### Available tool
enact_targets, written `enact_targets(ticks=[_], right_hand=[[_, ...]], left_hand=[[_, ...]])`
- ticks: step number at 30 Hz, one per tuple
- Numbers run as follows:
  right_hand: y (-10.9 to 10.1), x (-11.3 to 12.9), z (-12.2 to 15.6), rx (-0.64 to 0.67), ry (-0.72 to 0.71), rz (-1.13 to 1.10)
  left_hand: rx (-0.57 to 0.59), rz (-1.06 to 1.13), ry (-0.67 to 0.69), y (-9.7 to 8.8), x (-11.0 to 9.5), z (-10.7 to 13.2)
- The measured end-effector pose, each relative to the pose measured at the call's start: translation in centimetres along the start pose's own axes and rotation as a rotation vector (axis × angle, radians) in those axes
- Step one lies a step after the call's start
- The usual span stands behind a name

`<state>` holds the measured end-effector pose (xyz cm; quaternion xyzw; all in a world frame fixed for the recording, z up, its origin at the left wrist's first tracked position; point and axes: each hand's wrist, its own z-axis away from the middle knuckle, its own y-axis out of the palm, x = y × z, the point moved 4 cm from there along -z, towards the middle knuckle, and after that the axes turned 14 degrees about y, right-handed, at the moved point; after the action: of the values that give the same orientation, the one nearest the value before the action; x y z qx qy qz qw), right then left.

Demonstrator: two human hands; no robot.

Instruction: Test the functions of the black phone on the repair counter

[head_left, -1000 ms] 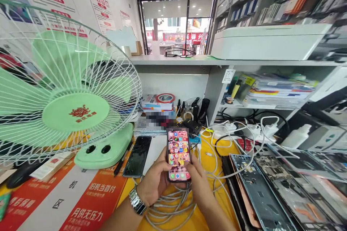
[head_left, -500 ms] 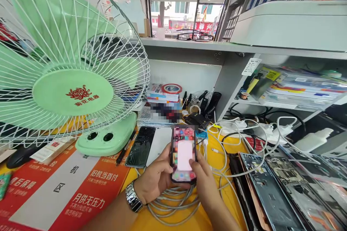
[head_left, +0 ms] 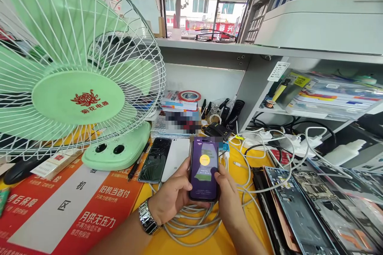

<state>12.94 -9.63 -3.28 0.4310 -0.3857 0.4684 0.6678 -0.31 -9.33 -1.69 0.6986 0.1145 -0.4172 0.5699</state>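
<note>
My left hand and my right hand both grip a smartphone upright from its sides, with the right thumb resting on the lower screen. Its display glows purple with a yellow circle. A silver metal wristwatch sits on my left wrist. Just left of the held phone, a phone with a cracked screen lies face up beside a white phone. Below my hands lies a coil of grey cable.
A green desk fan stands at the left, on a yellow desk with red printed mats. White charging cables run to the right. Stripped phone frames lie at the lower right. A white printer sits on the shelf above.
The phone's screen has gone from a grid of app icons, through a pale panel, to a purple screen. My view has tilted slightly; both hands still hold the phone.
</note>
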Motion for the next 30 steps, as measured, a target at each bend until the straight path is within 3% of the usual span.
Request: enact_targets(ticks=[10,18,30], right_hand=[[0.4,1.5,1.1,-0.094,-0.035,-0.03],[-0.7,2.4,0.9,-0.169,0.001,-0.228],[-1.5,2.5,0.7,-0.221,-0.025,-0.22]], left_hand=[[0.058,0.026,0.041,0.0,0.3,-0.1],[0.118,-0.05,-0.044,0.3,1.4,0.4],[0.178,-0.133,-0.034,0.2,1.7,0.6]])
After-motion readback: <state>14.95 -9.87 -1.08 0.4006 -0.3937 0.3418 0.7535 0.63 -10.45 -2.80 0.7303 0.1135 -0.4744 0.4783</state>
